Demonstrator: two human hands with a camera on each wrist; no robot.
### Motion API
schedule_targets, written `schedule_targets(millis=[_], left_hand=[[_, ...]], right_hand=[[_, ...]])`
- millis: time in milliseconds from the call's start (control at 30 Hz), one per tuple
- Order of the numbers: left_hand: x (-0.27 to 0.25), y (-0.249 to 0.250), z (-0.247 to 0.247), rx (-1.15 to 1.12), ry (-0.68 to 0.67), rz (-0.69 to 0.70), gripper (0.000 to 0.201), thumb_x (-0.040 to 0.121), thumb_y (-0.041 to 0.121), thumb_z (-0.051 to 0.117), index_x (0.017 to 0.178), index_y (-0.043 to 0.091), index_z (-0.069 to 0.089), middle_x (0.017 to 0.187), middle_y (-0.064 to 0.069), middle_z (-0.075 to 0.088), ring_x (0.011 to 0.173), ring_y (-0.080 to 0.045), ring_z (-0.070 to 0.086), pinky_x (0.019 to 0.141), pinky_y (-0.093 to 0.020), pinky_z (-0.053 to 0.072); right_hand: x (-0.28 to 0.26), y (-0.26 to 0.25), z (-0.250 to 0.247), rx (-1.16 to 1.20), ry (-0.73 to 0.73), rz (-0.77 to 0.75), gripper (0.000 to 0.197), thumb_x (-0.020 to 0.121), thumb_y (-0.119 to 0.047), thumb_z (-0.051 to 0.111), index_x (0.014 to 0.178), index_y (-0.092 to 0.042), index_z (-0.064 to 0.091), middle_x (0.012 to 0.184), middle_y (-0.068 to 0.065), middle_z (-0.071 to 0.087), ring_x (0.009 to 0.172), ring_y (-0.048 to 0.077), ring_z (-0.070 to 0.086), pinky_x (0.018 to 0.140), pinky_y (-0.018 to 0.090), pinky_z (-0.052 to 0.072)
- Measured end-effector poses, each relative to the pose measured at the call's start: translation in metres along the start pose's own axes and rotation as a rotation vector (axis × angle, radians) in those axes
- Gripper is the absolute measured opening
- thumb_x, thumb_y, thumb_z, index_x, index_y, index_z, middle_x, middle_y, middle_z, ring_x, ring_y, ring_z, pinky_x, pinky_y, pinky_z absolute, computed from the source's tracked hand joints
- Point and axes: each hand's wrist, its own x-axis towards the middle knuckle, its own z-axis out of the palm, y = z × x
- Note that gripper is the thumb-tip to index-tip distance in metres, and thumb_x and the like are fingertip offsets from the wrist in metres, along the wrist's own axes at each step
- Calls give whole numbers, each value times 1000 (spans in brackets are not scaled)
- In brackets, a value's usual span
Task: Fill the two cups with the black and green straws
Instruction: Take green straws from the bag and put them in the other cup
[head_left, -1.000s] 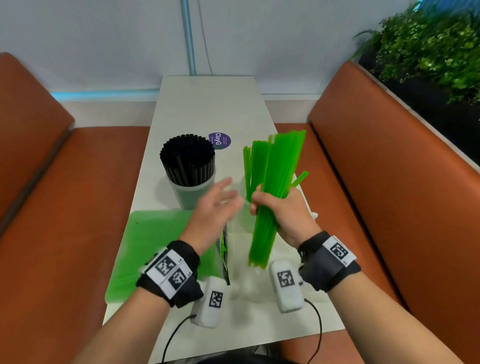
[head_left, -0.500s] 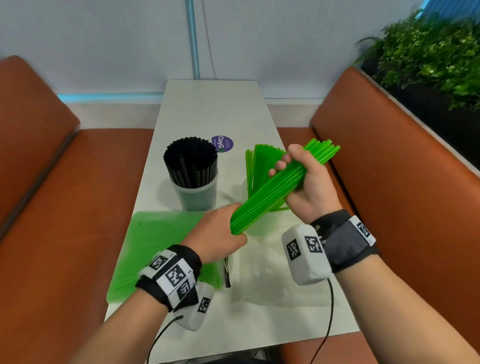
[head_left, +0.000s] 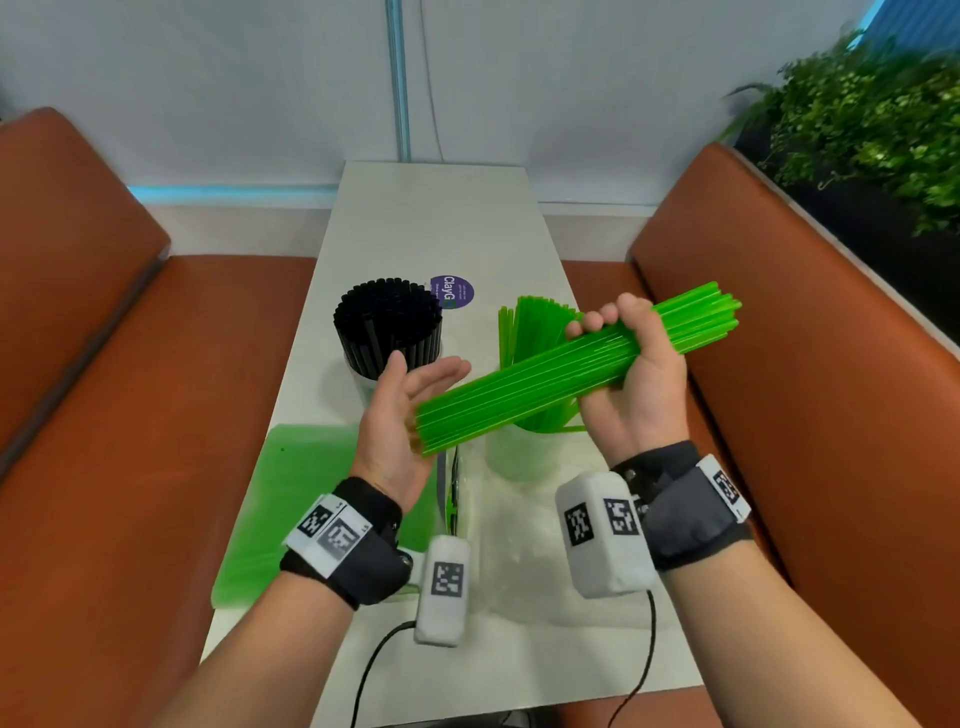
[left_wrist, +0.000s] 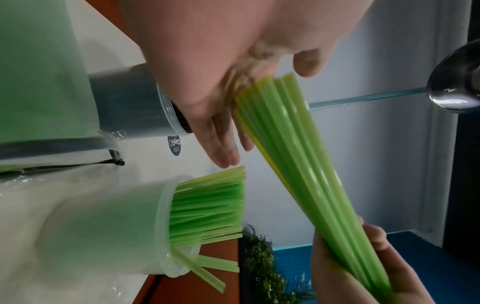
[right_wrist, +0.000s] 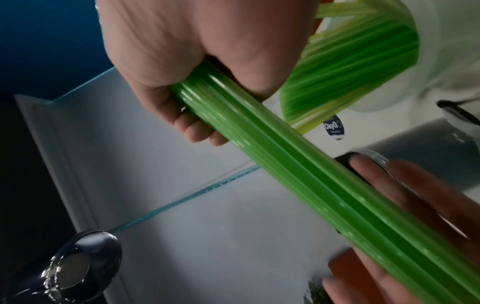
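So the right hand (head_left: 631, 384) is gripping a fat bundle of green straws (head_left: 545, 379) mid-frame, fingers curled right round it, the bundle slanting down toward the left. The left hand (head_left: 402, 415) is spread flat, palm touching the bundle's lower ends. Behind them on the white desk (head_left: 441, 218), a clear cup (head_left: 519, 457) is holding more green straws, and left of it another cup (left_wrist: 130, 102) is sitting packed with black straws (head_left: 387, 327).
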Motion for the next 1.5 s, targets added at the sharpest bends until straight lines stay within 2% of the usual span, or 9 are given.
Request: schedule_targets(millis=[267, 433, 600, 867, 1033, 1167, 1267, 1367, 1500], left_hand=[[14, -24, 21, 261, -23, -14, 47, 104, 48, 28, 119, 23, 65, 124, 2, 67, 108, -18, 66, 91, -37, 51], [35, -49, 14, 967, -122, -45, 49, 99, 17, 47, 146, 30, 45, 157, 1, 35, 141, -20, 36, 118, -36, 27], [42, -69, 9, 1193, -218, -165, 63, 95, 14, 45, 150, 42, 32, 165, 2, 9, 151, -25, 13, 122, -37, 16], [44, -77, 3, 1191, -204, -177, 71, 93, 8, 44, 149, 49, 29, 165, 3, 11, 150, -30, 14, 121, -46, 20], [46, -80, 2, 1156, -199, -191, 69, 93, 11, 45, 148, 50, 30, 165, 4, 11, 148, -34, 21, 120, -47, 23], [48, -81, 2, 1155, -198, -183, 69, 93, 10, 45, 148, 49, 30, 165, 4, 12, 147, -34, 23, 120, -47, 22], [49, -82, 0, 1142, -205, -177, 69, 93, 8, 43, 149, 47, 31, 164, 5, 13, 147, -33, 23, 120, -47, 23], [48, -83, 0, 1115, -214, -171, 70, 93, 6, 42, 149, 45, 31, 164, 7, 15, 148, -29, 23, 120, -44, 24], [50, -83, -2, 1086, -211, -156, 73, 91, 1, 41, 148, 45, 34, 163, 9, 17, 148, -23, 26, 105, -20, 32]], right_hand=[[25, -25, -2, -230, -40, -131, 15, 87, -1, 61, 75, -10, 60, 70, 7, 57, 66, 21, 58, 73, 39, 52], [57, -47, -18, -408, 5, -303, 11, 83, 2, 64, 77, -6, 59, 68, 9, 59, 63, 25, 59, 67, 38, 52], [72, -31, -42, -705, 19, -347, 11, 79, -4, 70, 71, -12, 68, 72, 14, 66, 71, 33, 64, 74, 45, 56], [65, 26, -86, -994, -65, -66, 8, 82, -8, 76, 85, -10, 68, 87, 5, 74, 82, 21, 72, 73, 29, 58], [66, 47, -100, -1097, -111, 171, 28, 79, -7, 79, 106, -5, 69, 104, 5, 75, 97, 21, 71, 93, 47, 54], [72, 36, -95, -1175, -160, 220, 44, 76, -10, 81, 117, -9, 65, 108, 2, 73, 99, 19, 71, 94, 49, 54], [68, 16, -97, -1416, -140, 43, 65, 73, -29, 78, 133, -22, 53, 122, -7, 64, 111, 11, 61, 100, 43, 50], [48, -1, -112, -1355, -134, -219, 77, 68, -23, 70, 137, -41, 42, 135, -12, 51, 126, 5, 49, 107, 43, 44], [31, 9, -134, -1611, -268, -86, 120, 57, -48, 82, 146, -58, 2, 160, -4, 9, 146, 9, 2, 112, 43, 10]])
